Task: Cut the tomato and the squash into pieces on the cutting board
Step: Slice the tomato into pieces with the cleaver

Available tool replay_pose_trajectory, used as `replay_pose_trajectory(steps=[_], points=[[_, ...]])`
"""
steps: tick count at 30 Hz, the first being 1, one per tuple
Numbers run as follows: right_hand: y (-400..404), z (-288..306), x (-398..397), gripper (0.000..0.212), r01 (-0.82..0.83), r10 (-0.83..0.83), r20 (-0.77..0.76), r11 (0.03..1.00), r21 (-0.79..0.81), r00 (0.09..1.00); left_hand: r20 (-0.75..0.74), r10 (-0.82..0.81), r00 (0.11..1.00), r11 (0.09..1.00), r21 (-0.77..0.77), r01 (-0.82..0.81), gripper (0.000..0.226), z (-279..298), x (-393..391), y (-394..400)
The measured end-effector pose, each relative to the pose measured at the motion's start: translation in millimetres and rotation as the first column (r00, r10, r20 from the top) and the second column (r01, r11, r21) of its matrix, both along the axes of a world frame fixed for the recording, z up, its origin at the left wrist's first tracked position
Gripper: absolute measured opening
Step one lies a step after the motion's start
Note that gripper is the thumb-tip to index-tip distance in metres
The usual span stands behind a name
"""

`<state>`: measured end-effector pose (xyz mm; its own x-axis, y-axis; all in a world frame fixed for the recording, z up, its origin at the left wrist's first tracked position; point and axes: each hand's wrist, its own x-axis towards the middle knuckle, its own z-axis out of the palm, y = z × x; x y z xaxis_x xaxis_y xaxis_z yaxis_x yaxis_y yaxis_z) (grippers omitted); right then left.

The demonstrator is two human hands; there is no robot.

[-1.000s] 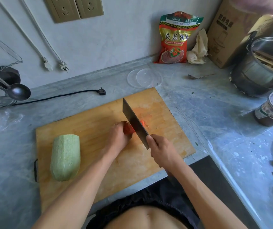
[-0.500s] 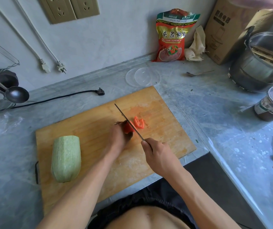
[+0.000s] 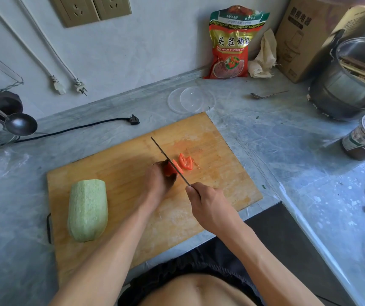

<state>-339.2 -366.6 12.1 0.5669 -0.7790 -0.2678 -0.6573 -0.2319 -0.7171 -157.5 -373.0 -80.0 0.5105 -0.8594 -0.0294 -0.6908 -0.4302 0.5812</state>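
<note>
The knife (image 3: 170,162) handle is gripped by the right hand (image 3: 208,204), blade edge-on against the tomato (image 3: 169,169), which is pinched by the left hand (image 3: 157,182). Cut slices (image 3: 185,161) lie beside it on the cutting board (image 3: 221,168); the peeled squash (image 3: 87,209) rests at its left end.

The tomato (image 3: 170,169) and its cut slices (image 3: 185,161) are bright red on a honey-yellow wooden cutting board (image 3: 212,138), where the peeled squash (image 3: 87,210) is pale, mottled green. The counter (image 3: 276,133) is grey, marbled with paler veins. A red packet (image 3: 232,44) has a green top and gold trim.
</note>
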Motion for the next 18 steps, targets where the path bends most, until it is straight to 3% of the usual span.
replay_pose_trajectory(steps=[18], points=[[-5.3, 0.0, 4.8, 0.041, 0.024, -0.024, -0.016, 0.999, 0.025, 1.000, -0.089, -0.009, 0.996, 1.000, -0.011, 0.008, 0.011, 0.8, 1.8, 2.7]])
